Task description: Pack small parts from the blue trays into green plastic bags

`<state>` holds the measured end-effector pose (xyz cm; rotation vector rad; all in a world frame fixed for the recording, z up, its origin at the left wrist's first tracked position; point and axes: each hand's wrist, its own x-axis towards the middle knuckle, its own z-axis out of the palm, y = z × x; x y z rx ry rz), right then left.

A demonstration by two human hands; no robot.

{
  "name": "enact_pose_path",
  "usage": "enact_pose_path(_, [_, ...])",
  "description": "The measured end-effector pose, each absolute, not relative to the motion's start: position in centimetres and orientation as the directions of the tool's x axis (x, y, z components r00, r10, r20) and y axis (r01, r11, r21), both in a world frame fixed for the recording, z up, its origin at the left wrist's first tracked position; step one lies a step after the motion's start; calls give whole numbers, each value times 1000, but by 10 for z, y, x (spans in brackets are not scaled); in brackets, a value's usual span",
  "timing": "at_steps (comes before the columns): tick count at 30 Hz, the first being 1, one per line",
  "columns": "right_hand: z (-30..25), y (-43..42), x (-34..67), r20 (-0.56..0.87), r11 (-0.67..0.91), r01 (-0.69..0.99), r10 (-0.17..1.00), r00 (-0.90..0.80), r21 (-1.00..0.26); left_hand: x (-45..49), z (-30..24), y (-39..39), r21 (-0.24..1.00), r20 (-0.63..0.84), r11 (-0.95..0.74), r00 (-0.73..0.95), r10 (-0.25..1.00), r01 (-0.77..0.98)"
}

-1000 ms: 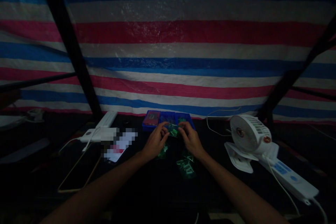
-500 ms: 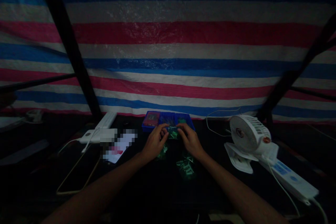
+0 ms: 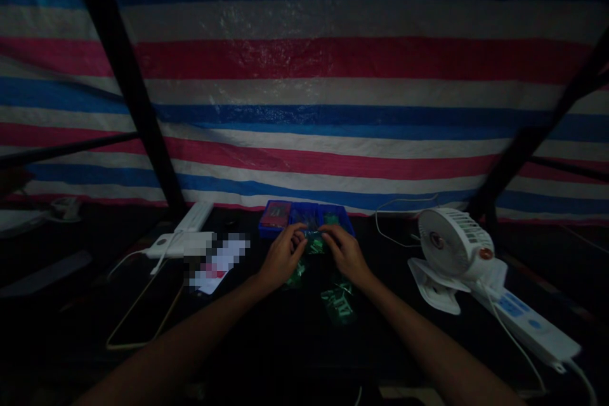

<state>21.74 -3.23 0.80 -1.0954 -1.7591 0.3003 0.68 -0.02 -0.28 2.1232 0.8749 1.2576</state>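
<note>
My left hand (image 3: 281, 258) and my right hand (image 3: 346, 255) meet over a dark table, fingers curled and pinched on a small green packet (image 3: 314, 242) held between them. Just behind the hands stands a blue compartment tray (image 3: 342, 214) with a reddish item in its left section. More green packets (image 3: 337, 301) lie on the table below my right hand, and another green packet (image 3: 295, 276) shows under my left hand.
A white clip fan (image 3: 454, 254) and a white power strip (image 3: 530, 323) lie at the right. At the left are a white power bank (image 3: 181, 244), a dark phone (image 3: 143, 314) and a cable. A striped tarp (image 3: 333, 89) and black poles close the back.
The hands have stayed together on the packet, shifting only slightly toward the tray. Nothing else has moved.
</note>
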Motion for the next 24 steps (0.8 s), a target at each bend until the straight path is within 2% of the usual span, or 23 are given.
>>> enact_pose_path(8, [8, -35, 218, 609, 521, 556, 793, -33, -648, 5, 6, -4, 652, 603, -696, 351, 717, 300])
enact_pose_path(16, [10, -35, 217, 615, 580, 530, 777, -134, -619, 4, 10, -2, 584, 651, -747, 368, 664, 316])
enact_pose_path(24, [9, -34, 219, 624, 566, 555, 774, -105, -609, 5, 2, 3, 598, 596, -723, 411, 689, 345])
